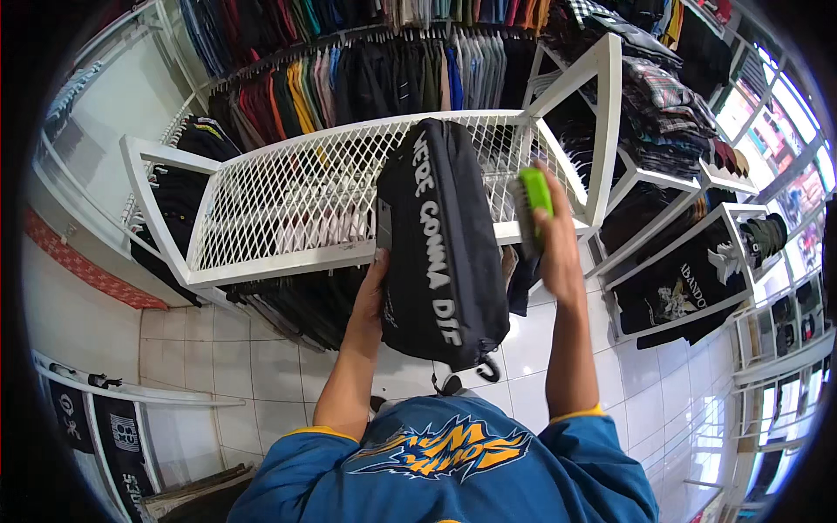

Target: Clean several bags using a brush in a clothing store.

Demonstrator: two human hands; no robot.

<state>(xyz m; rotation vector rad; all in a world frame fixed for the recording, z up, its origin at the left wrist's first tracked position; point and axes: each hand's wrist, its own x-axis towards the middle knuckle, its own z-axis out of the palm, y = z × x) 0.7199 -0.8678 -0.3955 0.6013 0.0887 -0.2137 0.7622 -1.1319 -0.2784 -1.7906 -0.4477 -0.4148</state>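
A black fabric bag [435, 242] with large pale lettering is held up in front of me, over the near edge of a white mesh rack. My left hand [371, 281] grips its left side, the thumb showing at the edge and the other fingers hidden behind or beneath it. To the right of the bag, apart from it, my right hand [559, 242] holds a brush [536, 196] with a bright green back, its dark bristles turned towards the bag. The brush and that hand are slightly blurred. A zip runs along the bag, and a small black loop hangs at its near end.
The white metal mesh rack [288, 255] spans the space ahead, with clothes hanging beneath. Behind it hang rows of garments [366, 82]. Folded shirts [660, 98] are stacked at the right, above a framed display of black shirts [686, 287]. White floor tiles [274, 366] lie below.
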